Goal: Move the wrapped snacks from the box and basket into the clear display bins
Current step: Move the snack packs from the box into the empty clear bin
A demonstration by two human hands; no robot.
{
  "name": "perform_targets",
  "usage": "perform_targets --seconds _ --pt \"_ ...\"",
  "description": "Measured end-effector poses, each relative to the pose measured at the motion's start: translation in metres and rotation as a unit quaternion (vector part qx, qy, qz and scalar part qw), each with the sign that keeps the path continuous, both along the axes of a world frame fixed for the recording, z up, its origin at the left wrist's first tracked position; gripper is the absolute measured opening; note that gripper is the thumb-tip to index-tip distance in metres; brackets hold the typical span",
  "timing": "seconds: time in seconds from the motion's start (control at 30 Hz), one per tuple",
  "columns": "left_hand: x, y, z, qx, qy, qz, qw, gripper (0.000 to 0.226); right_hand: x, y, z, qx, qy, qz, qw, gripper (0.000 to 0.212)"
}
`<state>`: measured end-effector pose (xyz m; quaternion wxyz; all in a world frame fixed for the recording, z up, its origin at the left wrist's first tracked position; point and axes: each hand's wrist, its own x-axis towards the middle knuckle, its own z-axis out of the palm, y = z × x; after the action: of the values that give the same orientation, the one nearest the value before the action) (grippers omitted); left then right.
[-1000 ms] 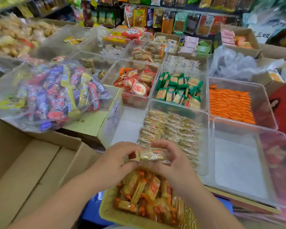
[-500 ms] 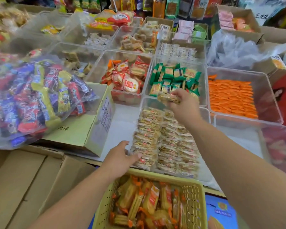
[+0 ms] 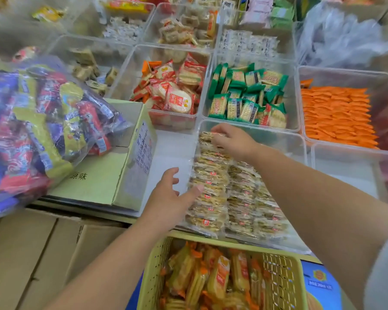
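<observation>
Landmark: the clear display bin (image 3: 278, 136) in the middle of the counter, lined with rows of wrapped snacks (image 3: 222, 198) in see-through film.
Right hand (image 3: 233, 142): over the far left corner of that bin. The fingers are bent down and pinch one snack pack (image 3: 212, 135) at the head of the left row.
Left hand (image 3: 169, 198): just outside the bin's left wall, fingers loose and spread, nothing held. The thumb tip lies against the wall.
Basket (image 3: 154, 278): yellow-green and perforated, right at the bin's near edge, holding orange-trimmed packs (image 3: 218, 276).
Cardboard box (image 3: 94, 182): pale green, to the left of the bin, with a white strip of counter between them.
Bag of sweets (image 3: 38, 130): clear plastic with blue, red and yellow wrappers inside, lying on that box, well left of the bin.
Green cracker packs (image 3: 246, 95): in the tub just beyond the bin's far side.
Red-and-white rice crackers (image 3: 173, 95): in the tub beyond the bin's far left corner.
Orange packets (image 3: 336, 115): stacked flat in the tub beyond the bin's far right corner.
</observation>
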<state>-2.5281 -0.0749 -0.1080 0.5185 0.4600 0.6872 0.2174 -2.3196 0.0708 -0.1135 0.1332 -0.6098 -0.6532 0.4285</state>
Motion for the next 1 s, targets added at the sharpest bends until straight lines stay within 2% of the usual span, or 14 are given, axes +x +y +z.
perform_targets --seconds 0.07,0.17,0.27,0.37,0.47,0.57,0.63,0.8,1.0 --pt "0.005 0.021 0.003 0.020 0.003 0.008 1.000 0.095 0.002 -0.003 -0.003 0.018 0.021 -0.012 1.000 0.043" --pt "0.013 0.055 0.000 0.046 0.005 0.026 0.999 0.073 0.005 -0.007 -0.010 0.063 -0.012 -0.016 0.998 0.032" --pt "0.023 0.083 -0.006 0.027 0.003 0.023 0.999 0.071 0.006 -0.010 -0.014 0.062 0.000 -0.009 0.998 0.033" --pt "0.031 0.096 -0.016 -0.020 -0.017 0.012 1.000 0.070 0.003 -0.014 -0.016 0.064 0.020 -0.055 0.996 0.038" --pt "0.035 0.102 -0.025 -0.037 -0.037 0.015 0.999 0.067 -0.002 -0.025 -0.017 0.056 0.109 -0.175 0.977 0.051" --pt "0.035 0.105 -0.031 -0.043 -0.066 0.014 0.997 0.066 -0.008 -0.036 -0.020 0.039 0.226 -0.259 0.938 0.049" --pt "0.033 0.106 -0.034 -0.046 -0.082 0.013 0.996 0.065 -0.013 -0.041 -0.022 0.022 0.270 -0.286 0.919 0.048" --pt "0.030 0.102 -0.039 -0.032 -0.085 0.021 0.996 0.055 -0.029 -0.046 -0.031 -0.019 0.306 -0.299 0.904 0.049" --pt "0.029 0.101 -0.043 -0.043 -0.096 0.038 0.994 0.051 -0.035 -0.042 -0.030 -0.041 0.277 -0.255 0.925 0.043"
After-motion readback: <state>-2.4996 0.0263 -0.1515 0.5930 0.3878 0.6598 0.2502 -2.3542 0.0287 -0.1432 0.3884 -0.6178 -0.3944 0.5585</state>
